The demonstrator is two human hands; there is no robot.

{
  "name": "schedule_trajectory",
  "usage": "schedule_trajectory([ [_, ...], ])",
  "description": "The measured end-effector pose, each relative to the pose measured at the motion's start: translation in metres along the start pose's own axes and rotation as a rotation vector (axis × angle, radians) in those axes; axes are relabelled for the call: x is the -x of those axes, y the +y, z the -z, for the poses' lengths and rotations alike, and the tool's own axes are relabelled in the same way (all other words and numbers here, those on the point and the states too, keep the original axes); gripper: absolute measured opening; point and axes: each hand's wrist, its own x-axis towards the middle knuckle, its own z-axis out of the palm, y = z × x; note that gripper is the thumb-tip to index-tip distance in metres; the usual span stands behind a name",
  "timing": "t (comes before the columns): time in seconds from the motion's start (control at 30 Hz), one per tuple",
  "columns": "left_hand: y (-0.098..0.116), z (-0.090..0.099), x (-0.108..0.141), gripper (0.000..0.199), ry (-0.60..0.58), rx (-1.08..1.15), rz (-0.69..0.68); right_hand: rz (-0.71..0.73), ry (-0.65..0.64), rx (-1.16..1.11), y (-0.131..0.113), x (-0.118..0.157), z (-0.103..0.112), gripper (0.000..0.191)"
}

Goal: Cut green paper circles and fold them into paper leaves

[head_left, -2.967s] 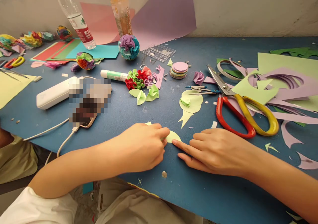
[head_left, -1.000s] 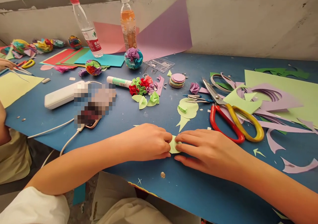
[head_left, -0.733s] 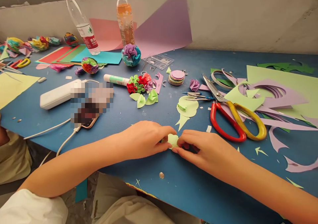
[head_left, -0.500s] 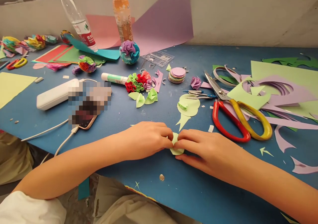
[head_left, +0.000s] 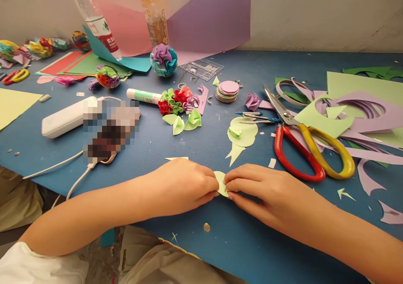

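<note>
The pale green paper piece [head_left: 220, 181] lies between our two hands, low over the near part of the blue table [head_left: 176, 145]; its middle shows, while our fingers cover both side edges. Our left hand [head_left: 192, 186] has its fingers curled together and pinches the left edge, though the knuckles hide the exact fingertip contact. Our right hand [head_left: 267, 191] nips the other edge, index and middle fingers above, thumb below.

Just behind our left hand we see a thin green scrap [head_left: 181, 158], partly covered by it. Beyond our right hand lie the pale green discs [head_left: 247, 135], with the points of a blue compass [head_left: 267, 119] across them. The big scissors [head_left: 285, 117], handles toward us, sit near our right hand and take up the space beyond it, against a heap of lilac and green offcuts [head_left: 362, 112].

Farther off stand a stack of paper circles [head_left: 227, 92], folded green pieces [head_left: 192, 120] and curled paper flowers [head_left: 173, 102] touching a glue stick [head_left: 143, 96]. To our left are a phone [head_left: 110, 135] and a white power bank [head_left: 67, 118].
</note>
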Motion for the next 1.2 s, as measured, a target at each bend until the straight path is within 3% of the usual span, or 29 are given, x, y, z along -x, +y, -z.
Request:
schedule_trajectory([
  [0.17, 0.006, 0.001, 0.002, 0.017, 0.023, 0.088, 0.154, -0.222, -0.011, -0.265, 0.003, -0.005, -0.003, 0.019],
  [0.3, 0.006, -0.004, 0.004, 0.016, 0.088, 0.132, 0.191, -0.327, 0.052, -0.259, 0.004, -0.008, -0.007, 0.018],
  [0.53, 0.011, -0.007, 0.005, 0.020, 0.011, -0.067, 0.160, -0.302, 0.104, -0.059, 0.000, -0.010, -0.015, 0.027],
  [0.77, 0.023, 0.001, 0.004, 0.021, -0.156, -0.152, 0.130, -0.263, 0.108, 0.093, -0.002, -0.009, -0.021, 0.028],
  [1.2, 0.025, -0.004, 0.006, 0.021, -0.137, -0.199, 0.118, -0.291, 0.086, 0.103, -0.001, -0.011, -0.022, 0.027],
])
